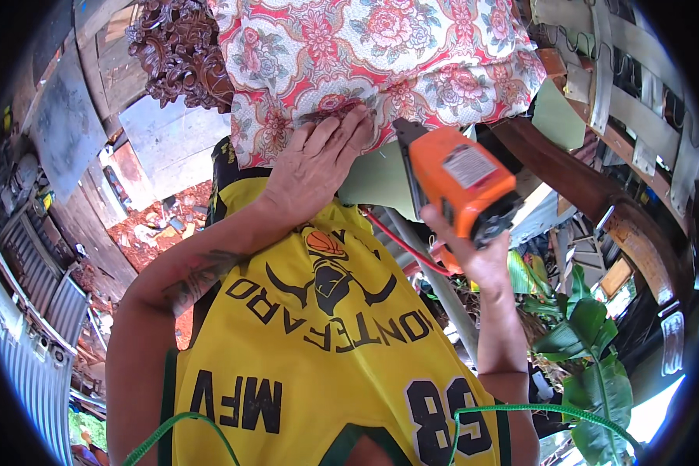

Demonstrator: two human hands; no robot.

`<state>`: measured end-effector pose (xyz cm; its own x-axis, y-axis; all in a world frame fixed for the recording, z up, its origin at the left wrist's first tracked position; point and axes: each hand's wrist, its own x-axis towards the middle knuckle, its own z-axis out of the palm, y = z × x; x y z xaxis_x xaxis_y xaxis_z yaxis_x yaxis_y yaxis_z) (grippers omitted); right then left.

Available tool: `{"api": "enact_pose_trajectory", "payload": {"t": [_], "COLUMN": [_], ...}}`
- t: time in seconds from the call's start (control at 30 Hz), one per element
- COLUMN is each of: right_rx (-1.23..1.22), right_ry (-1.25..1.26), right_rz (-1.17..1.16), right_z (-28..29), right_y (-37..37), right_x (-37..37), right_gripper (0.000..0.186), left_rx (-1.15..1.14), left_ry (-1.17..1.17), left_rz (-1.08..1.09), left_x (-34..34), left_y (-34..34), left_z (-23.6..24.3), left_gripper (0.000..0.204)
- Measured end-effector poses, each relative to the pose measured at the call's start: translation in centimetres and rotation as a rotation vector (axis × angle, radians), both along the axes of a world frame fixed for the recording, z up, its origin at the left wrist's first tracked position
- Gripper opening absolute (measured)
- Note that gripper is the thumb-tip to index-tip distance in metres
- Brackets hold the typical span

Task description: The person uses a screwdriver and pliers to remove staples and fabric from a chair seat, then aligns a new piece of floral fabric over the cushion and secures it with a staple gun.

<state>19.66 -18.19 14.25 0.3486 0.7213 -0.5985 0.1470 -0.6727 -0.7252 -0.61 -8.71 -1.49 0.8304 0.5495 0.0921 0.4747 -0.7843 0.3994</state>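
Note:
A white fabric with red and pink flowers [380,39] covers a piece at the top, with pale green board [369,182] showing beneath its edge. My left hand [311,159] bears on the fabric near that edge, fingers bent together over a bunched part; the fingertips partly disappear in the fold. My right hand [478,256] grips an orange and black nail or staple gun [450,167], angled with its nose at the fabric's edge beside my left fingers. A red hose [396,241] runs to the gun.
Dark carved wood [179,54] sits at upper left. A curved wooden member [590,202] and webbing straps [637,116] are at right, with leafy plants [590,334] below. Metal sheets [62,132], boards and scattered debris lie on the left. A green cord [536,408] crosses low in view.

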Motion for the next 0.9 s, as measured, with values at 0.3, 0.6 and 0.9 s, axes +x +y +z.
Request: {"api": "enact_pose_trajectory", "payload": {"t": [0.3, 0.6, 0.9], "right_rx": [0.057, 0.000, -0.056], "right_ry": [-0.117, -0.167, -0.127], "right_rz": [0.230, 0.284, 0.234], "right_z": [-1.4, -2.4, -3.5], "right_y": [1.0, 3.1, 5.3], "right_x": [-0.3, -0.7, -1.8], "right_gripper": [0.029, 0.028, 0.025], "left_rx": [-0.010, -0.156, -0.139], "left_ry": [-0.001, -0.217, -0.340], "left_rz": [0.072, 0.060, 0.072], "left_x": [0.7, -0.9, -1.3], "left_y": [0.5, 0.5, 0.9], "left_z": [-0.1, -0.2, -1.4], "left_gripper": [0.051, 0.055, 0.055]}}
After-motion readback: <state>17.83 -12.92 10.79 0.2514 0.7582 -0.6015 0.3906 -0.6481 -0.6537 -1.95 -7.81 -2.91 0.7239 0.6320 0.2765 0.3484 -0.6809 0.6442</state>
